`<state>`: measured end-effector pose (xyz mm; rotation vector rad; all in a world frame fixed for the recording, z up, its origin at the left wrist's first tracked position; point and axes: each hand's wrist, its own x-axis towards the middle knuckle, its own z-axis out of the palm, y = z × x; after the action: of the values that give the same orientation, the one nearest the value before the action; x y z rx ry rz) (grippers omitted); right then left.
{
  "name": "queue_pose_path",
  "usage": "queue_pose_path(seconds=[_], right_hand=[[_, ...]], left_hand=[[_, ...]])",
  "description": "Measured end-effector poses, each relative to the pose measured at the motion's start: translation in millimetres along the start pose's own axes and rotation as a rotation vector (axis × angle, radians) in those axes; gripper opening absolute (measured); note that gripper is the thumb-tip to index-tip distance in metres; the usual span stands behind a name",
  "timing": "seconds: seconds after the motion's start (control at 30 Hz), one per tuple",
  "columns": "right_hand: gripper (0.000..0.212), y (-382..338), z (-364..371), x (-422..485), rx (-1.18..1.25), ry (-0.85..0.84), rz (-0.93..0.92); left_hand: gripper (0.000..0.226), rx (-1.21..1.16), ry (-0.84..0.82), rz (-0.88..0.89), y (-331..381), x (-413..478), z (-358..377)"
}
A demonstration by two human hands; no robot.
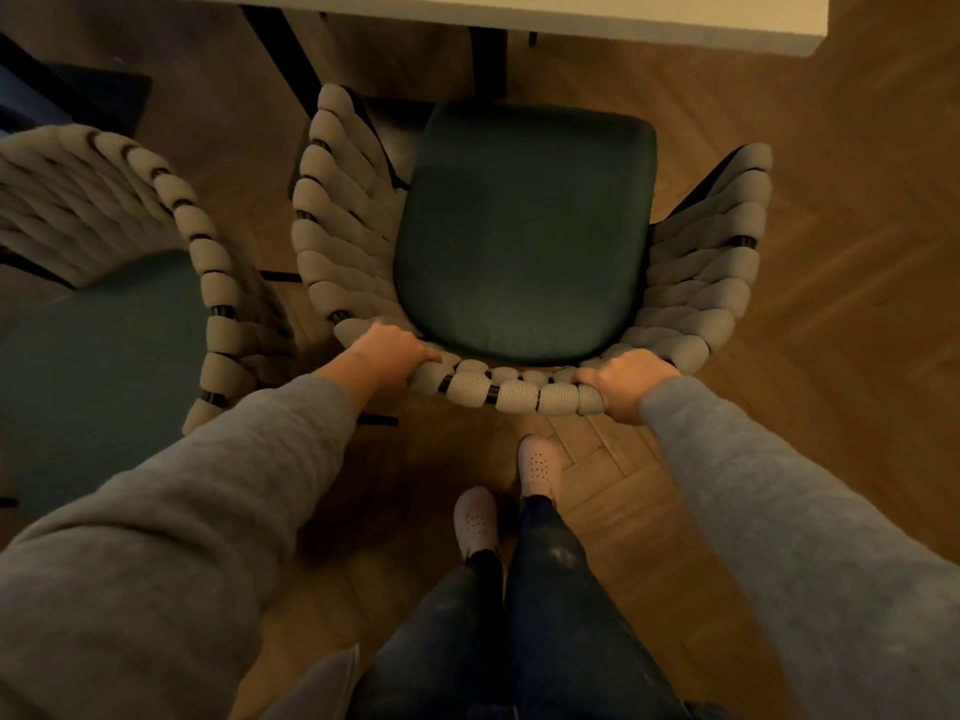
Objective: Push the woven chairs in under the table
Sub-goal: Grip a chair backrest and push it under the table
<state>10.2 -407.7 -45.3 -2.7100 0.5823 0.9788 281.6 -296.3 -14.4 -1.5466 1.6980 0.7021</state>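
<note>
Both hands are on the middle chair (524, 226), wrapped around the top of its curved woven backrest (519, 394). The left hand (387, 353) grips the back rail toward its left end, the right hand (626, 381) grips it toward the right end, so they sit well apart with a stretch of chunky grey weave between them. Fingers are curled over the rail on both sides, so it's a proper clamp. The chair has a dark green seat cushion (524, 236) and faces the white worktop (571, 18) at the top of the view; the front edge of the seat sits close to the worktop's edge, most of the seat out in the open. A second chair (130, 283) of the same kind stands just beside it on the left. Grey sleeves, light shoes (537, 462) on a herringbone wood floor (831, 304)
</note>
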Motion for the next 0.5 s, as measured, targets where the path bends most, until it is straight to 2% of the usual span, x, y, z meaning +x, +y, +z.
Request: queue_pose_path(seconds=[0.23,0.5], right_hand=[[0.038,5,-19,26,-0.001,0.011,-0.060],[0.046,30,-50,63,0.009,-0.002,-0.050]], left_hand=[[0.054,-0.021,-0.010,-0.046,-28,14,-5],[0.054,-0.064,0.044,-0.084,-62,36,-19]])
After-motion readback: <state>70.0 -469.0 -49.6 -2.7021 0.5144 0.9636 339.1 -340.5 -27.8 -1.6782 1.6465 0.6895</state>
